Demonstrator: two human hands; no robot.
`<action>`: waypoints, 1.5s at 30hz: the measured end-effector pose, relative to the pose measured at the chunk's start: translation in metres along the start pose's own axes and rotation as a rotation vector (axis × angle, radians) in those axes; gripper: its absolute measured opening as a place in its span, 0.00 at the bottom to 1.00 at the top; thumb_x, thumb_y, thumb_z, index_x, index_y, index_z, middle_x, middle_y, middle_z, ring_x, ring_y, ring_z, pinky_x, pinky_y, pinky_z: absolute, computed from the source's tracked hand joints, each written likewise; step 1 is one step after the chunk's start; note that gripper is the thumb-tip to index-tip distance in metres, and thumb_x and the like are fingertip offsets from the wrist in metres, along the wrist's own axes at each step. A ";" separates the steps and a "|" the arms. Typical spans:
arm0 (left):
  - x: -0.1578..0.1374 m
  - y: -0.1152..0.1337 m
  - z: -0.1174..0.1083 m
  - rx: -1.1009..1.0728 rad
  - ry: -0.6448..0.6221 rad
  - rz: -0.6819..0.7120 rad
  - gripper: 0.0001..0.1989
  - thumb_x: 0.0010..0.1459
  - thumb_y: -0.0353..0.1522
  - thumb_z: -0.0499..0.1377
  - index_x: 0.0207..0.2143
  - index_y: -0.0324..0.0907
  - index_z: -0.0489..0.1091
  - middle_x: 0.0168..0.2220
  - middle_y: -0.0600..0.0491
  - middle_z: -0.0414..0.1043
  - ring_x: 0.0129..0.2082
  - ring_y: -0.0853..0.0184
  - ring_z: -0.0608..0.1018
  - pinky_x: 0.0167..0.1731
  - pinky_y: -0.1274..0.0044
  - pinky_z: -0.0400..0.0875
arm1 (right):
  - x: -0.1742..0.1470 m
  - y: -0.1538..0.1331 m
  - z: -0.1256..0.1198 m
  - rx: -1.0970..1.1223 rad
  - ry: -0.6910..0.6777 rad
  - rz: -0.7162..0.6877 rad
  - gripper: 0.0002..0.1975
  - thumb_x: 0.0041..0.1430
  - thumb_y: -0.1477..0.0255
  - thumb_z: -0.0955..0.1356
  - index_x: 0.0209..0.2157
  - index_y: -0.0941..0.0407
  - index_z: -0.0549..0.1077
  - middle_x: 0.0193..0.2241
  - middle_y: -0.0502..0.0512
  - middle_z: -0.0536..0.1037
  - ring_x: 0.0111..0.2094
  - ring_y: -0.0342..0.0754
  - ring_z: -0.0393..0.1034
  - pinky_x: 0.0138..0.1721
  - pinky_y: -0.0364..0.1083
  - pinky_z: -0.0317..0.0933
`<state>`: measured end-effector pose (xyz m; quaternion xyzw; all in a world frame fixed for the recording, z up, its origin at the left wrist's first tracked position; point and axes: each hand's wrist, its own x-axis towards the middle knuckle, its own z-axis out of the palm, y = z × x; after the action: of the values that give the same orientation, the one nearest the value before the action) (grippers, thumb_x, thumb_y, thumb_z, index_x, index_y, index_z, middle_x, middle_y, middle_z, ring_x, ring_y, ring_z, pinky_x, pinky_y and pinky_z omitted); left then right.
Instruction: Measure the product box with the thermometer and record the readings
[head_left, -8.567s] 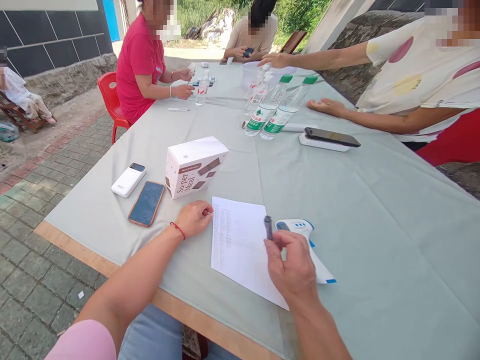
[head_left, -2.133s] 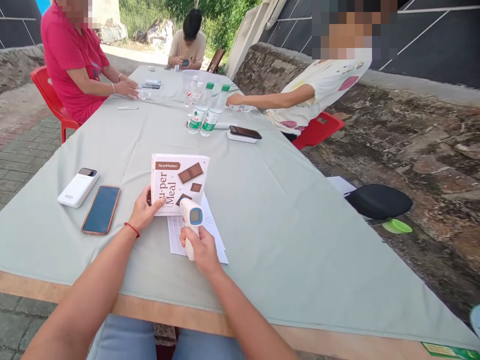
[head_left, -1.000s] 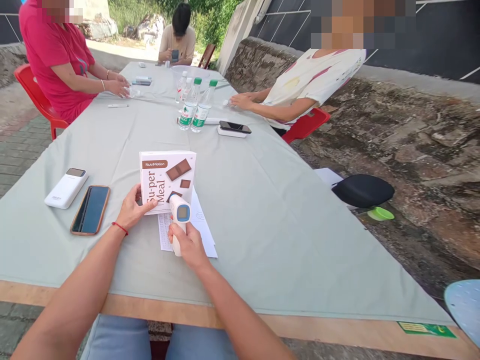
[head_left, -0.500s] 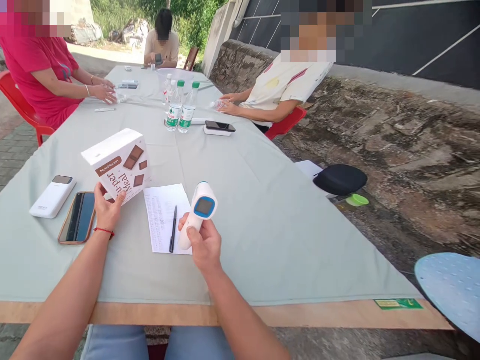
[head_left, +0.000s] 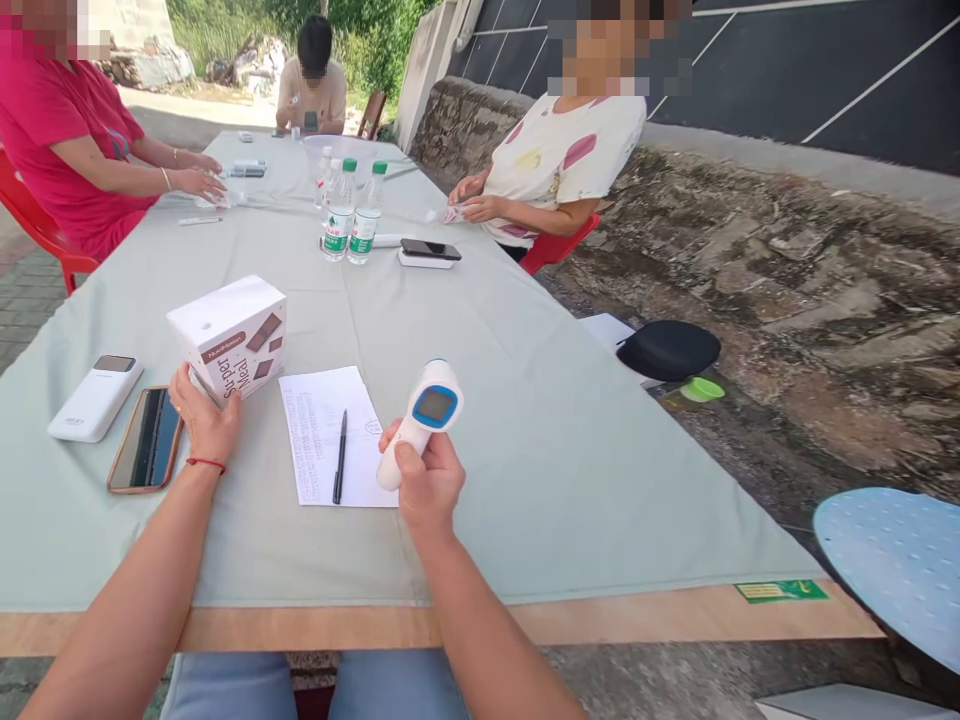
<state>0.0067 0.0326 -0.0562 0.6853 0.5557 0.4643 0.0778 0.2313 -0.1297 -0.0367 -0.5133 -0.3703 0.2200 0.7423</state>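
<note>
left hand (head_left: 208, 422): clasps box (head_left: 244, 348) beyond palm, left of paper (head_left: 319, 425) | right hand (head_left: 433, 482): grips thermometer (head_left: 435, 405), rising above, at paper's right

Upper limbs of the person before me, both forearms bare. Left hand (head_left: 204, 412): a broad clasp, the left thumb (head_left: 233, 404) set to the right of the left fingers (head_left: 180, 388) and parted from them. Left wrist (head_left: 206, 468): behind the fingers; the left forearm (head_left: 142, 560) slants back and outward from it. Right hand (head_left: 429, 470): a compact, fist-like grip, the right thumb (head_left: 408, 460) nearer the body than the curled fingers, one fingertip (head_left: 388, 434) showing beyond it. Right wrist (head_left: 433, 532): behind that grip, the right forearm (head_left: 484, 620) running back and outward.
</note>
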 end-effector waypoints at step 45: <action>-0.041 0.050 0.009 0.105 -0.716 0.346 0.26 0.46 0.40 0.64 0.49 0.42 0.68 0.51 0.43 0.63 0.50 0.49 0.68 0.51 0.57 0.62 | -0.008 0.031 0.005 -0.141 -0.238 0.098 0.23 0.61 0.54 0.61 0.48 0.56 0.69 0.34 0.55 0.75 0.33 0.47 0.70 0.39 0.52 0.66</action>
<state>0.0500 -0.0165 -0.0525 0.8903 0.3927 0.1733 0.1519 0.2242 -0.1206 -0.0670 -0.5520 -0.4448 0.2889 0.6435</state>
